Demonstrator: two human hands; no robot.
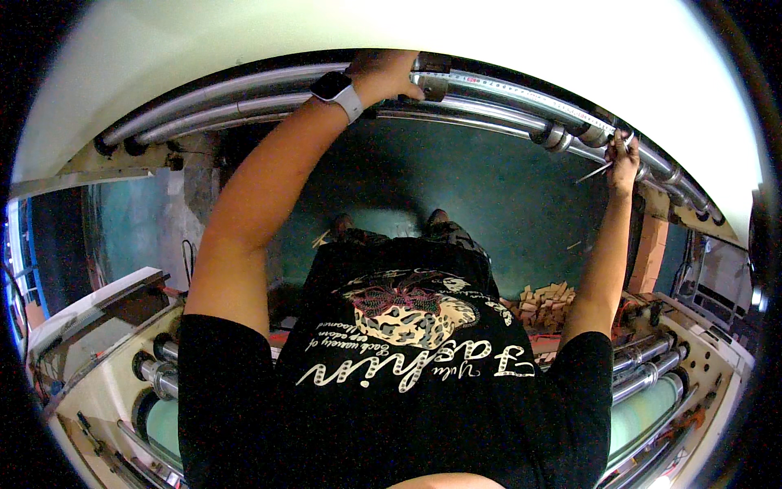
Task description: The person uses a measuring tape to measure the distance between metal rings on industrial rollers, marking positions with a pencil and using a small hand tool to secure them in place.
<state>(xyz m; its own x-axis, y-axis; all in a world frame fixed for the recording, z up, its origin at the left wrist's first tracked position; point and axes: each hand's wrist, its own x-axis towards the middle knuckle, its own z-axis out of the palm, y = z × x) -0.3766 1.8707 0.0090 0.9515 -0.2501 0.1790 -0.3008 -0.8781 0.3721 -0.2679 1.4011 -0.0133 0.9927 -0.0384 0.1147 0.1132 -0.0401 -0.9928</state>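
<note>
A pale measuring tape lies stretched along the upper metal shaft between my two hands. My left hand, with a watch on its wrist, is closed round the tape's left end at the shaft, beside a dark collar. Part of its fingers is hidden. Farther right, my right hand is closed in a pinch at the tape's other end. From its fingers a thin, pale pointed rod sticks out to the left; its exact kind cannot be made out.
Below runs a second shaft with a bright metal ring. A large white machine cover curves above. Behind me stands another machine with rollers. A heap of brown cardboard scraps lies on the green floor.
</note>
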